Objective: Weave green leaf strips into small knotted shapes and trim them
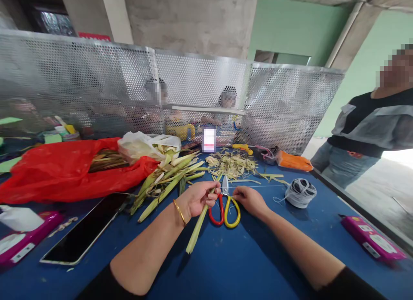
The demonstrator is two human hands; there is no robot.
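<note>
My left hand (204, 198) is closed around a pale green corn husk (197, 233), which slants down toward me with its tip poking out above the fingers. A thin white thread (270, 186) runs from the left fingers past my right hand (251, 200) toward a ball of grey-white yarn (301, 193) on the right. The right fingers are pinched together on the thread. Between my hands lie scissors (225, 205) with one red and one yellow handle, their blades pointing away from me. A heap of corn husks (172, 179) is left of my left hand.
Husk scraps (234, 164) are piled behind the scissors. A red plastic bag (64, 173), a tablet (87, 229) and purple packs (371, 237) lie on the blue table (206, 274). A perforated metal screen (200, 80) stands behind. One person (374, 119) stands at the right; others sit beyond the screen.
</note>
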